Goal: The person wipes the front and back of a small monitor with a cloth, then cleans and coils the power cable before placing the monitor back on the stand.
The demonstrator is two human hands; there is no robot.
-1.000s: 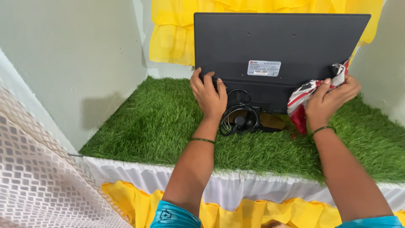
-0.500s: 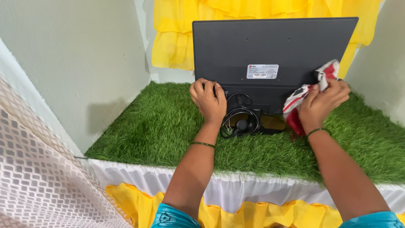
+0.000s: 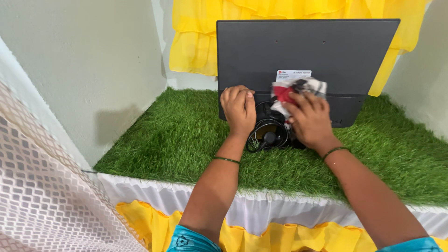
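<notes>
Left hand (image 3: 239, 110) flat against the lower back of the dark monitor (image 3: 317, 51), fingers together. Right hand (image 3: 309, 120) pressing a red-white-black cloth (image 3: 294, 89) there, fingers spread over it; coiled cable (image 3: 268, 133) just below both.

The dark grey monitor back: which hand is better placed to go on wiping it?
Probably the right hand: it presses the red-and-white cloth against the dark grey monitor back, while the left hand steadies its lower edge.
</notes>
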